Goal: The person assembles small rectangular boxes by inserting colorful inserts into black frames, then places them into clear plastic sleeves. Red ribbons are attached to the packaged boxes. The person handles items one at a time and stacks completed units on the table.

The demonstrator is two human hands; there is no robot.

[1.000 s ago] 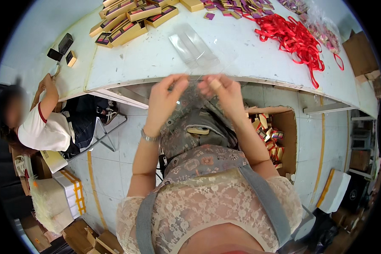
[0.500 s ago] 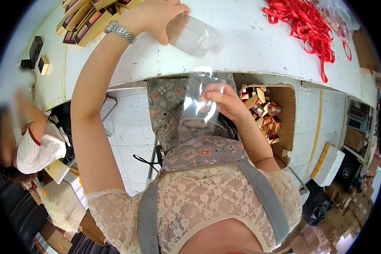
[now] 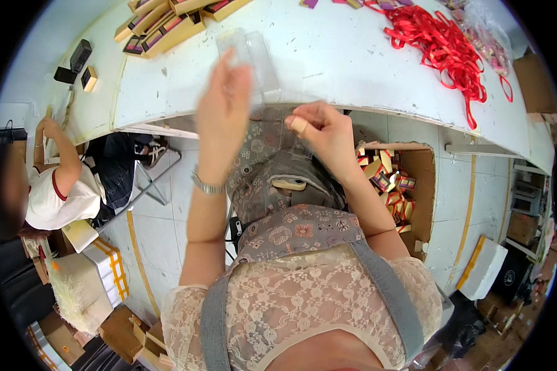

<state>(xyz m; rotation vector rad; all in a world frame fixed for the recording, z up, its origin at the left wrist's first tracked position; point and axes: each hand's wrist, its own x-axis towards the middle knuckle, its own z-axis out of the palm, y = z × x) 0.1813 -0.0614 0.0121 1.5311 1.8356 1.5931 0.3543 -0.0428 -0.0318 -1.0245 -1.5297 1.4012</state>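
Back from the far reach: left hand (image 3: 221, 117), now raised at table (image 3: 328, 62) edge beside right hand (image 3: 325, 133). Step judged: opening out clear sleeve (image 3: 257, 68), held over table edge. Left fingers spread against sleeve; right fingers pinching its lower edge. Next move calls for square, steady pull. Around: red ribbons (image 3: 442, 46), gold boxes (image 3: 167, 28), floor carton (image 3: 393, 185), seated co-worker (image 3: 62, 185).

The bare middle of the table (image 3: 346, 62) is open beyond both hands — hemmed by gold boxes (image 3: 167, 28) far left and tangled red ribbon (image 3: 442, 46) right. Below, a carton (image 3: 414, 185) blocks the floor beside the right forearm.
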